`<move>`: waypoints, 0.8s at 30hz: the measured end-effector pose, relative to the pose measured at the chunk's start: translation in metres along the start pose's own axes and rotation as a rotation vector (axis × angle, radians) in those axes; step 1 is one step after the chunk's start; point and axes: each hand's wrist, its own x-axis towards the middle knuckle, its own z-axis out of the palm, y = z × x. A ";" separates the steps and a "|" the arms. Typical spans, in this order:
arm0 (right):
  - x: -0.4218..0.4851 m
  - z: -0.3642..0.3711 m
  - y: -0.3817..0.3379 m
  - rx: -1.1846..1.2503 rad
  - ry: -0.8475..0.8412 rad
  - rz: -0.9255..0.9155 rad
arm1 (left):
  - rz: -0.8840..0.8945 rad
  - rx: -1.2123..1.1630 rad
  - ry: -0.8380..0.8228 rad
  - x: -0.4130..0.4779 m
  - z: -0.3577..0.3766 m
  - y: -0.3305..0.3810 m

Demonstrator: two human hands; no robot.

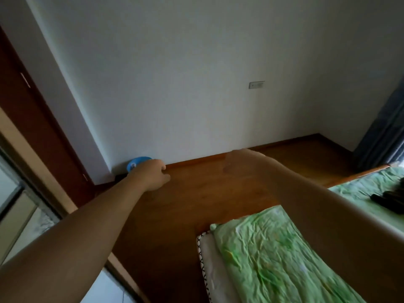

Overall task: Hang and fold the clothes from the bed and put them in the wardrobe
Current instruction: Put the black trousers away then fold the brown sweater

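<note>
Now | left hand [153, 174] curled, empty | right hand [240, 164] blurred, grip unclear | well apart

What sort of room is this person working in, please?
Most likely a bedroom: a bed with a crumpled green sheet, dark clothes lying on it, and a dark blue curtain at the right.
</note>
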 end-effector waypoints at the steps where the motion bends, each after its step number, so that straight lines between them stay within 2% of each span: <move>1: 0.015 -0.003 0.001 0.009 -0.013 0.021 | 0.006 0.006 -0.001 0.021 -0.001 0.001; 6: 0.092 -0.014 0.025 0.006 -0.055 0.089 | 0.067 0.040 -0.033 0.124 0.003 0.024; 16: 0.276 -0.020 0.106 0.083 -0.026 0.217 | 0.206 0.075 -0.097 0.338 0.023 0.065; 24: 0.376 -0.026 0.137 0.136 -0.007 0.343 | 0.299 0.088 -0.171 0.484 0.021 0.074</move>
